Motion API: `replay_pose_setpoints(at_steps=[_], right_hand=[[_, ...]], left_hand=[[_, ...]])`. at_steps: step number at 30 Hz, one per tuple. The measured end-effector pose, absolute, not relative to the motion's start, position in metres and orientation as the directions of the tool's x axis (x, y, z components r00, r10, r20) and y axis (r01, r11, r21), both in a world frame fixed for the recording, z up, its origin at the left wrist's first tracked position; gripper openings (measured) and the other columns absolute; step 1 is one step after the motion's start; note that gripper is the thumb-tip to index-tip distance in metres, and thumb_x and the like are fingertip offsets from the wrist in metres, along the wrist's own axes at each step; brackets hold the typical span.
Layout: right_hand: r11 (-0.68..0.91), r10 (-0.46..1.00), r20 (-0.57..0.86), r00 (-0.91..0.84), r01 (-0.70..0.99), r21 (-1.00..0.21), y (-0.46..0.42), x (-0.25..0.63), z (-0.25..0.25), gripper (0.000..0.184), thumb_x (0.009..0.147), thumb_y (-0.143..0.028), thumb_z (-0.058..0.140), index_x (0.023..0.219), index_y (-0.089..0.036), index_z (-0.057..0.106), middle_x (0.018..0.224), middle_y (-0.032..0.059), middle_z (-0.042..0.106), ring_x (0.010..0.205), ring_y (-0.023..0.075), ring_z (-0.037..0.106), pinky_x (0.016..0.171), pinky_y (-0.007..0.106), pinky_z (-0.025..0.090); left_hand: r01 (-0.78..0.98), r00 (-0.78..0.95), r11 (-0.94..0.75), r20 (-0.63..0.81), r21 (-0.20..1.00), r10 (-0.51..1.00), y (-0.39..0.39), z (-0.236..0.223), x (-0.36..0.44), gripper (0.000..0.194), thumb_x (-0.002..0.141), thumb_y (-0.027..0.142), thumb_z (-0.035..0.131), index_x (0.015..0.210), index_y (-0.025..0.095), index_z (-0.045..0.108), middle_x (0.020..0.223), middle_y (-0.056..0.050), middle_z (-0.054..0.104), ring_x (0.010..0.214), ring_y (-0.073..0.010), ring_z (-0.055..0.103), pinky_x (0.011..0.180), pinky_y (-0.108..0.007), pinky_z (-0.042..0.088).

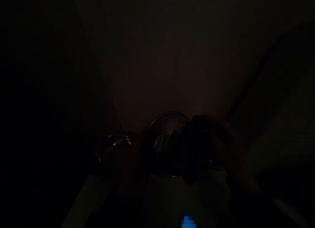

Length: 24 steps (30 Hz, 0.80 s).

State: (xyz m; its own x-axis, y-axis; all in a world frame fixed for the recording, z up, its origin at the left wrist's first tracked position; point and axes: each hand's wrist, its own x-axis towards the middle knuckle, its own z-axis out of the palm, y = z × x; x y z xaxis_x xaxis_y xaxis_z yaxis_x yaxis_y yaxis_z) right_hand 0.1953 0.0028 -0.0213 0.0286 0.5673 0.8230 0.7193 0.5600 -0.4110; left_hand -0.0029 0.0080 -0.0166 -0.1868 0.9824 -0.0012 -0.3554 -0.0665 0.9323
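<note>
The frame is almost black, and only a few shapes come through. Near the centre sits a shiny round vessel (167, 136), its thin curved rim catching a pale line of light. Its smooth, glassy surface looks like glass or polished metal, but the dark leaves that open. The right hand (221, 146) is a dim, reddish mass pressed against the vessel's right side and covers much of it. Its fingers (204, 126) seem bunched over the upper right of the rim, but I cannot tell whether they are pinching it or only resting there.

The left hand (133, 169) is harder still to make out: a faint reddish shape low in the frame, between the vessel and a second shiny round dish (113, 152) just to its left. I cannot tell what its fingers are doing. A small curved glint (211, 164) shows beneath the right hand, too dark to identify.

Below them lies a pale, matte counter (172, 201), cut off by the lower edge, with a pixelated blue patch (188, 222) at the bottom. A plain, dull wall (172, 57) fills the upper middle, and a pale ribbed surface (283, 136) runs down the right side.
</note>
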Motion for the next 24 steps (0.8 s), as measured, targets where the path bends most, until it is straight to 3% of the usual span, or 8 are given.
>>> replay_pose_setpoints(at_steps=[6,10,13,18,21,24], right_hand=[[0.589,0.532,0.842,-0.096,0.756,-0.286,0.004,0.175,-0.032,0.028,0.091,-0.020,0.045,0.114,-0.017,0.061,0.121,0.0149,0.061,0.109,0.0253,0.061,0.090,0.042,0.052],[0.538,0.594,0.774,-0.219,0.824,-0.179,-0.002,0.161,-0.031,0.053,0.088,-0.042,0.054,0.130,-0.011,0.049,0.136,0.0221,0.050,0.121,0.0363,0.051,0.095,0.055,0.048],[0.550,0.629,0.711,-0.314,0.826,-0.123,0.000,0.158,-0.035,0.055,0.091,-0.035,0.052,0.139,-0.013,0.039,0.145,0.0202,0.043,0.128,0.0354,0.045,0.099,0.056,0.045],[0.575,0.643,0.726,-0.244,0.780,-0.247,-0.003,0.169,-0.037,0.054,0.093,-0.019,0.046,0.145,-0.021,0.031,0.138,0.0139,0.053,0.123,0.0256,0.054,0.099,0.044,0.049],[0.563,0.673,0.722,-0.159,0.743,-0.361,-0.013,0.177,-0.033,0.049,0.094,-0.019,0.048,0.141,-0.027,0.038,0.136,0.0087,0.056,0.121,0.0210,0.056,0.100,0.038,0.048],[0.576,0.677,0.717,-0.167,0.726,-0.375,-0.024,0.184,-0.032,0.045,0.093,-0.017,0.051,0.136,-0.031,0.046,0.136,0.0055,0.056,0.120,0.0192,0.056,0.100,0.035,0.048]], left_hand=[[-0.430,-0.142,-0.024,-0.041,0.903,0.989,0.009,-0.021,-0.008,0.035,0.090,0.037,0.055,0.118,0.017,0.057,0.120,-0.009,0.059,0.101,-0.0210,0.061,0.085,-0.042,0.052],[-0.504,-0.116,-0.001,-0.066,0.864,0.991,0.006,-0.025,-0.010,0.036,0.090,0.037,0.055,0.119,0.016,0.057,0.120,-0.009,0.059,0.101,-0.0212,0.061,0.085,-0.042,0.052],[-0.557,-0.092,0.022,-0.088,0.830,0.992,0.008,-0.028,-0.010,0.036,0.090,0.037,0.055,0.120,0.016,0.057,0.120,-0.009,0.059,0.102,-0.0215,0.060,0.085,-0.042,0.052],[-0.650,-0.043,0.073,-0.132,0.756,0.990,0.011,-0.031,-0.014,0.036,0.090,0.036,0.056,0.120,0.017,0.056,0.121,-0.010,0.059,0.102,-0.0214,0.060,0.085,-0.042,0.052],[-0.699,-0.021,0.104,-0.166,0.707,0.986,0.007,-0.036,-0.019,0.036,0.090,0.035,0.056,0.120,0.016,0.056,0.120,-0.010,0.059,0.101,-0.0213,0.060,0.084,-0.042,0.053],[-0.717,-0.012,0.126,-0.193,0.686,0.981,-0.001,-0.044,-0.024,0.035,0.090,0.035,0.056,0.120,0.017,0.057,0.121,-0.009,0.059,0.102,-0.0213,0.060,0.085,-0.042,0.052]])
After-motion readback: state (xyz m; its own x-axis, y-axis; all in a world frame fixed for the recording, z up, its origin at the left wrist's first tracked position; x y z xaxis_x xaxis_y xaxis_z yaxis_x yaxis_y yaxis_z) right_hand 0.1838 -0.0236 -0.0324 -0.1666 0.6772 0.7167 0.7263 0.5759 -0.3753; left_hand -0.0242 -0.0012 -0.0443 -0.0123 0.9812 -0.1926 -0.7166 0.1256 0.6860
